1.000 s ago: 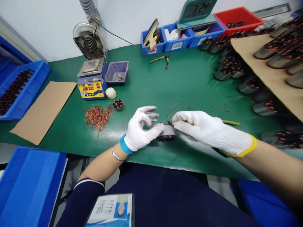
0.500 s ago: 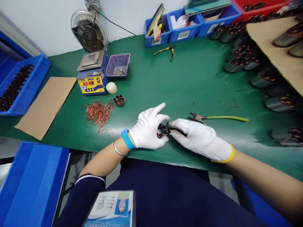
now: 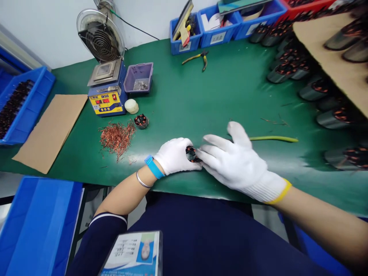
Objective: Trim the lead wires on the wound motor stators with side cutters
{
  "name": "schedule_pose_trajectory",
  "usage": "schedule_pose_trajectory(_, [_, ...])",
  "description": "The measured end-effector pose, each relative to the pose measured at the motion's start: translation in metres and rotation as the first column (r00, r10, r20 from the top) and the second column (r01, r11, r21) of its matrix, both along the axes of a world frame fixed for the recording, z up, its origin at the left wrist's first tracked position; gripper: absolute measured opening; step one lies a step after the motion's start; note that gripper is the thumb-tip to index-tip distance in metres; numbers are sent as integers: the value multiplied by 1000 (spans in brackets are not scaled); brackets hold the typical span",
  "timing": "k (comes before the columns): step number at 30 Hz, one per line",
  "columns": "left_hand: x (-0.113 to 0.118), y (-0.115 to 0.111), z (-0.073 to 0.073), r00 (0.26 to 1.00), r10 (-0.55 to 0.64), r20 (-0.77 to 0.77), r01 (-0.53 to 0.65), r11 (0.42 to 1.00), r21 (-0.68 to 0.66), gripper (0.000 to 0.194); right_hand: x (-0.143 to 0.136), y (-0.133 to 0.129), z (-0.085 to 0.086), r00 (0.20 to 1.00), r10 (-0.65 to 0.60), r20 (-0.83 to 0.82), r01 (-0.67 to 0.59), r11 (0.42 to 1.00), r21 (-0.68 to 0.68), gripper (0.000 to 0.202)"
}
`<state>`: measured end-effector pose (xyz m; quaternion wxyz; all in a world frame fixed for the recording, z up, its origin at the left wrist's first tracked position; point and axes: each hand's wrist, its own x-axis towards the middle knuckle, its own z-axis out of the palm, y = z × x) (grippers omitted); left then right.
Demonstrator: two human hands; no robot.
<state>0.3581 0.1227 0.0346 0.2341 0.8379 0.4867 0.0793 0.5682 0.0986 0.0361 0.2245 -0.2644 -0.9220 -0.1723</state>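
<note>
My left hand [image 3: 174, 155], in a white glove, is wrapped round a small motor stator [image 3: 190, 154] with black insulation and copper windings. It is held close to the near edge of the green table. My right hand [image 3: 237, 163], also gloved, has its fingers stretched out and its thumb raised; the fingertips reach the stator's right side. Behind that hand lies a pair of side cutters, of which only the yellow-green handle [image 3: 274, 139] shows. To the left, another stator [image 3: 141, 121] stands beside a heap of copper wire clippings [image 3: 117, 138].
A solder pot [image 3: 106, 103] with a fan [image 3: 100, 42] behind it stands at the back left, beside a purple bin [image 3: 138, 71]. Pliers [image 3: 197, 58] lie near blue bins [image 3: 217, 37]. Several metal cylinders [image 3: 333, 118] line the right side, near a cardboard sheet [image 3: 313, 36].
My right hand's fingers have straightened and its thumb has lifted away from the stator. My left hand, spread before, has closed round the stator, which now shows its round end.
</note>
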Motion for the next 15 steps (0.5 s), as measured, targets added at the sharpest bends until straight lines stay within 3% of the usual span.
schedule_pose_trajectory(3, [1,-1,1,999,25,-21,-25,1000,11,50,-3,5,-14,997,-24,72,20,998,54,28])
schedule_pose_trajectory(7, [3,-4,2,997,57,-49,-57,998,13,49,27,11,-23,988,-35,150,42,998,-46,32])
schedule_pose_trajectory(11, [4,-6,1,996,80,-47,-81,997,-12,51,45,9,-4,996,-45,72,56,987,-154,21])
schedule_pose_trajectory(14, [4,-6,1,996,79,-48,-80,996,-24,51,24,7,11,993,-101,56,108,984,-141,45])
schedule_pose_trajectory(15, [4,-6,1,995,80,-53,-81,996,-23,52,13,7,13,988,-124,91,135,984,-119,45])
